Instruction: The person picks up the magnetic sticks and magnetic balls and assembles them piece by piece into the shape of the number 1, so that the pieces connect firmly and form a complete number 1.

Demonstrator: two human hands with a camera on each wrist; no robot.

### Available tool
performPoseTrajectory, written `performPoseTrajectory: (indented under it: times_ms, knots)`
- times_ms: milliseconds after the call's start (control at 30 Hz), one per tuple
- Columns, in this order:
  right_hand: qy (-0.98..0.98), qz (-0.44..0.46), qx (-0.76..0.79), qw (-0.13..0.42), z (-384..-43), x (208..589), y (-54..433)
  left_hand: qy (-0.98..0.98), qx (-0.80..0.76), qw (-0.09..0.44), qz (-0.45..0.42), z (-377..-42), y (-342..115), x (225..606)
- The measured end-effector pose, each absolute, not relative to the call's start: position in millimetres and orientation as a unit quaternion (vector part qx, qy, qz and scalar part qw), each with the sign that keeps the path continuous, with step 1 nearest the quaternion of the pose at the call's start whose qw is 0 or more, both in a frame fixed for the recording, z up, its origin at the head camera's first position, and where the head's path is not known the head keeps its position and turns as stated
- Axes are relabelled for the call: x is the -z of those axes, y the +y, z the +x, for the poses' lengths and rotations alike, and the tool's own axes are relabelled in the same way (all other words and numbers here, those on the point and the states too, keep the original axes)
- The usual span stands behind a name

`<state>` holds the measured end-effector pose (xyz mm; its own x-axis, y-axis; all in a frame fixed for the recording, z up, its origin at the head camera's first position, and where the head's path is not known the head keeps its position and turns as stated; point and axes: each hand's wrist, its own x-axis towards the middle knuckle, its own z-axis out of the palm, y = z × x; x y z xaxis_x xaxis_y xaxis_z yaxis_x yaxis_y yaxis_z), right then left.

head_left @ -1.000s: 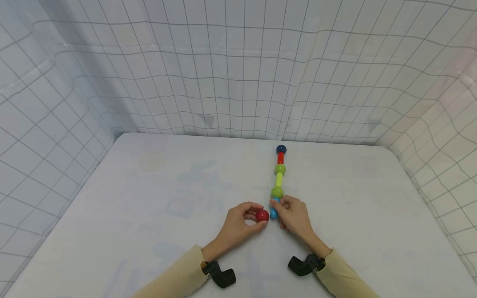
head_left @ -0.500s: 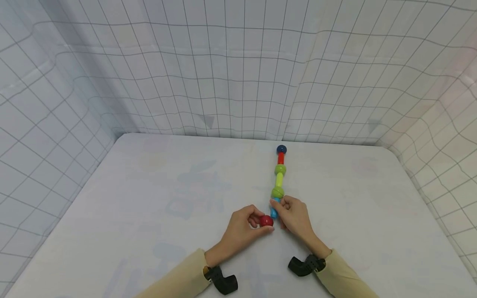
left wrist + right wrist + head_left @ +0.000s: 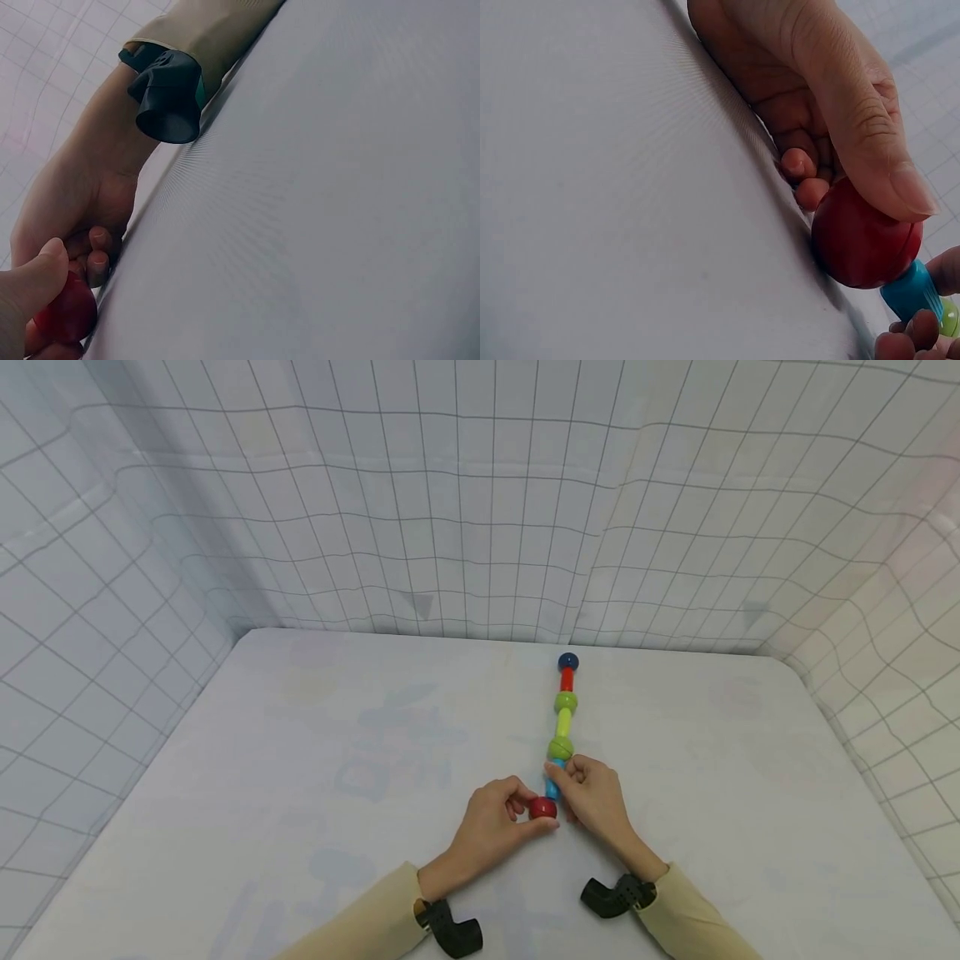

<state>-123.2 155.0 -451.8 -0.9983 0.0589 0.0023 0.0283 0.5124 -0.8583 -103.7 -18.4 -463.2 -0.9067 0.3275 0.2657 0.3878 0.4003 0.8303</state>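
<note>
In the head view my left hand (image 3: pixel 489 825) pinches a glossy red ball (image 3: pixel 543 808) between thumb and fingers. The ball sits right at the near end of a light blue rod (image 3: pixel 552 789), which my right hand (image 3: pixel 597 797) grips between thumb and fingers. From that rod a straight chain runs away from me: a green ball (image 3: pixel 560 748), a yellow-green rod (image 3: pixel 563 722), another green ball (image 3: pixel 566 702), a red rod (image 3: pixel 567 679) and a dark blue ball (image 3: pixel 568 662). The right wrist view shows the red ball (image 3: pixel 864 238) meeting the ridged end of the blue rod (image 3: pixel 913 291).
The chain lies on a white table (image 3: pixel 300 760) with faint grey-blue marks, its far end close to the back edge. White grid-patterned curtains (image 3: pixel 480 510) hang behind and at both sides. Each wrist wears a black camera mount (image 3: pixel 454 935).
My left hand has moved right and slightly toward me, bringing the red ball from beside the blue rod to its near end. My right hand has stayed on the rod.
</note>
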Motion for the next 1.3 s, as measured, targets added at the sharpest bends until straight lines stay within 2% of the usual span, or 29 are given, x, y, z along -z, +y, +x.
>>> performPoseTrajectory:
  times_ms: [867, 1300]
  knots:
    - [-0.888, -0.017, -0.458, 0.028, -124, 452, 157, -0.869, 0.437, 0.087, -0.217, -98, -4, 465]
    - [-0.898, -0.008, -0.438, 0.047, -125, 452, 157, -0.869, 0.433, 0.083, -0.223, -98, -4, 465]
